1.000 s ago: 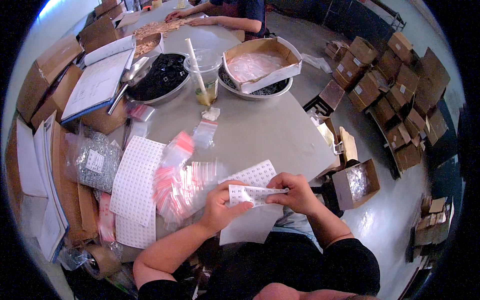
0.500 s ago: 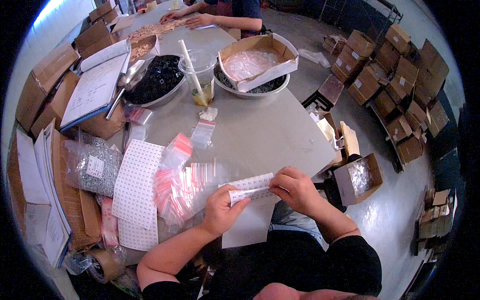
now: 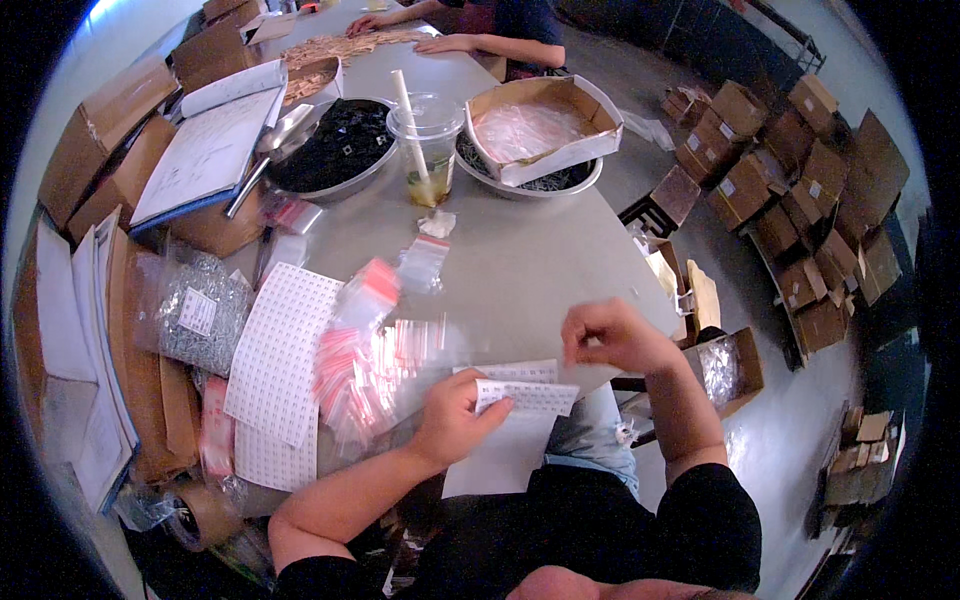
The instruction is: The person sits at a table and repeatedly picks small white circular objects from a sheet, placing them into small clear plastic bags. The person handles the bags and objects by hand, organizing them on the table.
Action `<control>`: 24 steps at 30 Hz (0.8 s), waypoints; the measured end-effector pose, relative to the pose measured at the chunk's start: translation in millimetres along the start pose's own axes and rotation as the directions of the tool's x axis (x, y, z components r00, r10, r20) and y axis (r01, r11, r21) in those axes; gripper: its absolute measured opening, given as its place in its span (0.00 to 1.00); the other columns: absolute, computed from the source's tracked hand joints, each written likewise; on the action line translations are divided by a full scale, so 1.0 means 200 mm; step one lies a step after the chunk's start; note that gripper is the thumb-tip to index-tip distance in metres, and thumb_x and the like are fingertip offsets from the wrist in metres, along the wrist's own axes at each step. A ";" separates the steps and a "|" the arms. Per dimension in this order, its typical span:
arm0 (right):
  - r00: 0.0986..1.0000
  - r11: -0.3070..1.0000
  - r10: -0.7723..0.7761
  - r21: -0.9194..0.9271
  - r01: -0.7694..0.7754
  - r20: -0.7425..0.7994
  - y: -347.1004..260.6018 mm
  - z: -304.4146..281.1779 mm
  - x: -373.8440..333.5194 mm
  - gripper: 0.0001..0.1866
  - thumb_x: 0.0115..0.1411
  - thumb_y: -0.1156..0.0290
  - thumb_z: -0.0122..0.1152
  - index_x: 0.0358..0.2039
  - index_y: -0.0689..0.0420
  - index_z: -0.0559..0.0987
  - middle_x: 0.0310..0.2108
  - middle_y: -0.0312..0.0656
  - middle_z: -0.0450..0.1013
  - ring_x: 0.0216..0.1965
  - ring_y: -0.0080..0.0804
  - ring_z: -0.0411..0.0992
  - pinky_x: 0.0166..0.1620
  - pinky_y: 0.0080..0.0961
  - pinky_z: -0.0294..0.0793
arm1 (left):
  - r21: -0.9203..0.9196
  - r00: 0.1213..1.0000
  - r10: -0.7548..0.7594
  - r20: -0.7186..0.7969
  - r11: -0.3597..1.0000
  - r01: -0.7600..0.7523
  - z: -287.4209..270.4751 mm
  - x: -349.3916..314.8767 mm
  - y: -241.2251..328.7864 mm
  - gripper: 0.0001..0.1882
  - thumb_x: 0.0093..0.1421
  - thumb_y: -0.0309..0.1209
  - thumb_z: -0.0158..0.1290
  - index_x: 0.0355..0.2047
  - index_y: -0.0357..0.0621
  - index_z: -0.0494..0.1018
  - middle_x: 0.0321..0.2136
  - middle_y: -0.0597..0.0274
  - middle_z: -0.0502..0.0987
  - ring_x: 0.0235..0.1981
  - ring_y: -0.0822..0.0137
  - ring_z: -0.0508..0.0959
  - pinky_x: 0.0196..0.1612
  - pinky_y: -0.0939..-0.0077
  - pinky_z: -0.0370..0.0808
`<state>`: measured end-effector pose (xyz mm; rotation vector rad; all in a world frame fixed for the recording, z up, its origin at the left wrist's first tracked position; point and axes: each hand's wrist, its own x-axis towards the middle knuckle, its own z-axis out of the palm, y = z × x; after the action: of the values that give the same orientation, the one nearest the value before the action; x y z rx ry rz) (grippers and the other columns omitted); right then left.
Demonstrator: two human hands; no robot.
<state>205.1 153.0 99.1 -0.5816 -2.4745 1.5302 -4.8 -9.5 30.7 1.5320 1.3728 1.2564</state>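
A sheet of small printed labels (image 3: 530, 397) is folded over near the table's front edge, its plain white lower part hanging toward my lap. My left hand (image 3: 462, 415) grips its left side, thumb on top. My right hand (image 3: 612, 335) is raised just beyond the sheet's right end, apart from it. Its fingers are curled into a pinch and slightly blurred; anything between them is too small to make out. Left of the sheet lies a fanned pile of clear zip bags with red edges (image 3: 368, 385). Beside the pile are more label sheets (image 3: 285, 335).
Farther back stand a plastic cup (image 3: 428, 150) with a straw, a bowl of black pieces (image 3: 335, 145) with a metal scoop, and a carton (image 3: 545, 130) of bags on another bowl. A bag of screws (image 3: 205, 310) lies left. Across the table, another person's hands (image 3: 440, 43) rest near brownish pieces.
My right hand has left the sheet's right end and moved up and right. My left hand still holds the sheet, whose folded flap now stands more open. The view has shifted slightly.
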 end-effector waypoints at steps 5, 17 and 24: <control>1.000 0.987 -0.019 -0.161 0.023 0.025 0.13 0.17 0.45 0.12 0.51 0.81 0.63 0.37 0.60 0.74 0.34 0.42 0.73 0.36 0.38 0.73 0.41 0.31 0.73 | 0.086 0.960 0.254 0.114 0.961 -0.264 0.02 -0.02 -0.07 0.09 0.53 0.31 0.61 0.26 0.36 0.77 0.31 0.53 0.77 0.29 0.53 0.78 0.34 0.66 0.75; 0.981 0.783 0.149 -0.591 -0.196 -0.128 0.07 0.17 0.61 0.14 0.50 0.75 0.62 0.37 0.57 0.71 0.35 0.47 0.72 0.41 0.50 0.73 0.42 0.40 0.72 | 0.113 0.935 0.338 0.107 0.930 -0.349 0.04 -0.04 -0.10 0.18 0.52 0.32 0.63 0.16 0.40 0.65 0.33 0.51 0.77 0.29 0.51 0.78 0.32 0.61 0.75; 0.990 0.869 -0.105 -0.476 0.137 0.094 0.11 0.39 0.68 0.12 0.52 0.72 0.61 0.37 0.58 0.71 0.30 0.48 0.74 0.35 0.48 0.74 0.38 0.39 0.72 | 0.086 0.922 0.376 0.095 0.919 -0.384 0.05 -0.04 -0.13 0.14 0.52 0.32 0.62 0.19 0.40 0.69 0.32 0.51 0.77 0.29 0.51 0.78 0.33 0.61 0.75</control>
<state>58.7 153.9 35.7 -0.4334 -2.8952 0.8904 -2.2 -11.4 2.9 1.9692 1.1381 1.3537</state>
